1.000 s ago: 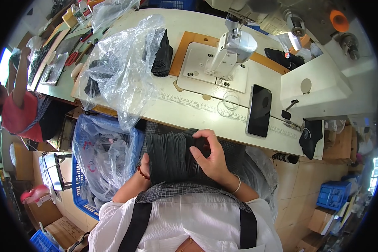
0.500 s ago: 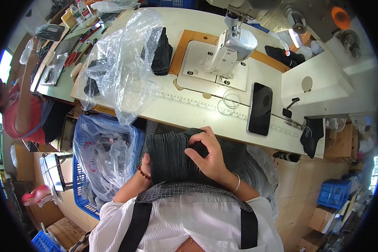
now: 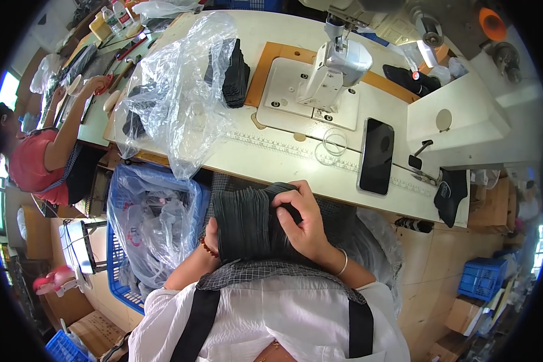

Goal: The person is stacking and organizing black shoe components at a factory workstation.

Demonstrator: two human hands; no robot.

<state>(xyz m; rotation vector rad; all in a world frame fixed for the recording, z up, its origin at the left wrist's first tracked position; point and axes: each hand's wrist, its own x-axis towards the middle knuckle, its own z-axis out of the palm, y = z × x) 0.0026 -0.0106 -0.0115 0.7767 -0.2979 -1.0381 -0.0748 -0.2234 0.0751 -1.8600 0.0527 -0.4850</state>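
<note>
On my lap lies a thick stack of black fabric pieces (image 3: 241,226), its many thin edges facing up. My left hand (image 3: 211,236) presses against the stack's left end, with most of its fingers hidden behind the pieces. Around the right end curls my right hand (image 3: 304,220), thumb and forefinger bent toward each other over the edges. Just beyond my hands is the front edge of the sewing table (image 3: 271,160).
A sewing machine (image 3: 338,66) stands on the table, with a phone (image 3: 376,157), a clear plastic bag (image 3: 184,90) and a black stack (image 3: 236,75) around it. A plastic-lined blue basket (image 3: 123,274) sits at my left. A co-worker (image 3: 45,160) reaches over another bench.
My right thumb has shifted slightly along the stack, toward the forefinger. At the left, the co-worker's arms have come down to red-handled scissors; a dark packet is no longer held up there.
</note>
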